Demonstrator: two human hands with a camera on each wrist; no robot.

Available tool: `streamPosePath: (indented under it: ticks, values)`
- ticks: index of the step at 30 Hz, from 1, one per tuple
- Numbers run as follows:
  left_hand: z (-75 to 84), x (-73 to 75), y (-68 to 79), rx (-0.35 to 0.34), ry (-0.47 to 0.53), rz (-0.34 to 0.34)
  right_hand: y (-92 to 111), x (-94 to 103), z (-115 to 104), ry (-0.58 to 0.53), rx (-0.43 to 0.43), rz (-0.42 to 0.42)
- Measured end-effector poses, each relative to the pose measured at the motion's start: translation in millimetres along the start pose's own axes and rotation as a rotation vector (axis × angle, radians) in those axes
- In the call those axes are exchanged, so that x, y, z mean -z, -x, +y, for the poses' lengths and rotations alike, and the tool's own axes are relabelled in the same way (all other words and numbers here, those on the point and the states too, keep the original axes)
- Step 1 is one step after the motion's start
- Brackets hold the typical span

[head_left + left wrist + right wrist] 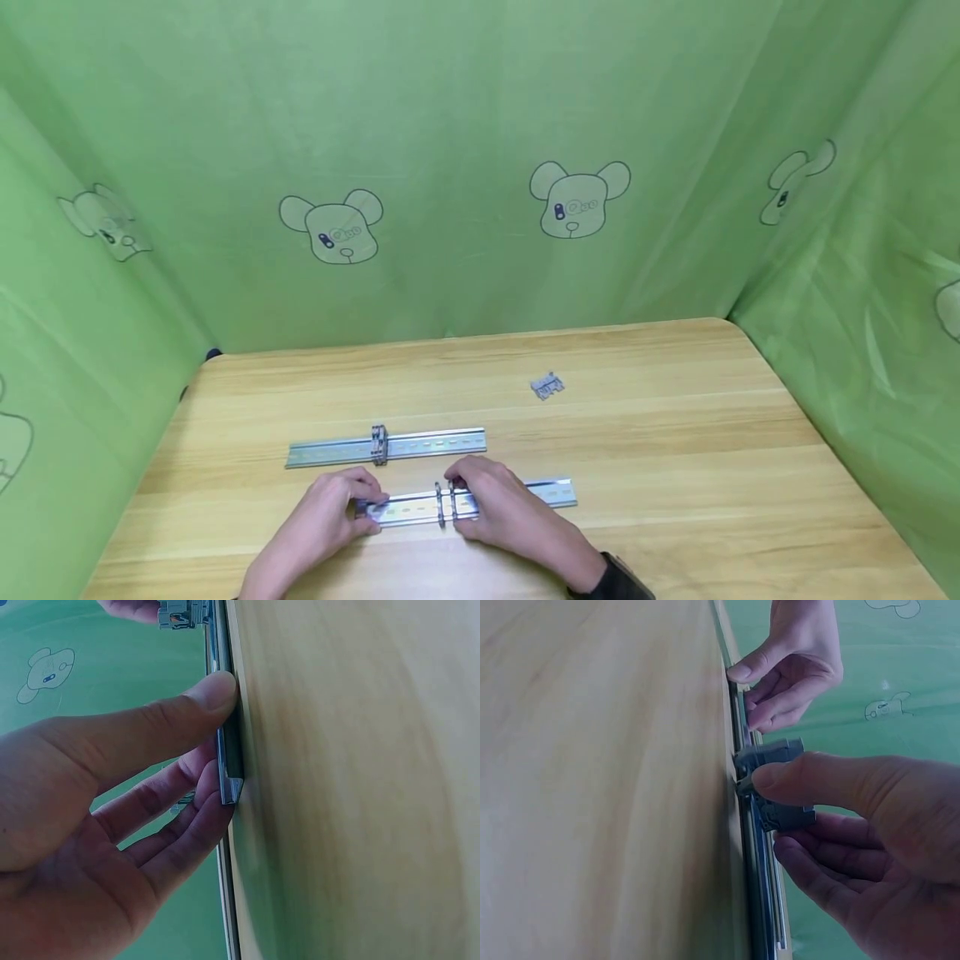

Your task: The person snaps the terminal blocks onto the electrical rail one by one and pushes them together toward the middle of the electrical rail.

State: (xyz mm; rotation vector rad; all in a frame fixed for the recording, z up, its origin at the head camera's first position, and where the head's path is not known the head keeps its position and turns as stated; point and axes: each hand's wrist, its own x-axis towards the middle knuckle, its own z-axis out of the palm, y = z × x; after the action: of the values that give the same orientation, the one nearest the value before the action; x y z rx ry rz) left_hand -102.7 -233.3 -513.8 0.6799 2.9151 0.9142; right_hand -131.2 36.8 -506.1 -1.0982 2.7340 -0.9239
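A slotted metal DIN rail (pixel 408 510) lies on the near part of the table. My left hand (pixel 330 508) grips its left end, the thumb (pixel 214 691) on the near edge and the fingers on the far side. Two thin grey terminal blocks stand across the rail, a small gap between them. My right hand (pixel 506 512) pinches the right-hand block (pixel 786 815) between thumb and fingers. Just left of it stands the other block (pixel 440 505), with no fingers on it. The right hand covers part of the rail behind it.
A second DIN rail (pixel 435 443) lies farther back, bearing a cluster of grey blocks (pixel 379 445) near its middle. One loose grey piece (pixel 547 385) lies toward the back of the wooden table (pixel 675 433). Green curtains (pixel 450 275) hang behind and along both sides.
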Motion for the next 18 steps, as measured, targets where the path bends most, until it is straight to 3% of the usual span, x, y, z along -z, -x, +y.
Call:
streamPosePath:
  ticks: [11, 18]
  values:
    - [-2.1, -0.9, -0.3, -0.017, -0.011, 0.017, -5.0, -2.4, -5.8, 0.027, 0.023, -0.003]
    - [-0.9, -1.1, -1.6, -0.027, -0.018, 0.004, -2.4, 6.7, -4.2, 0.03, -0.015, -0.045]
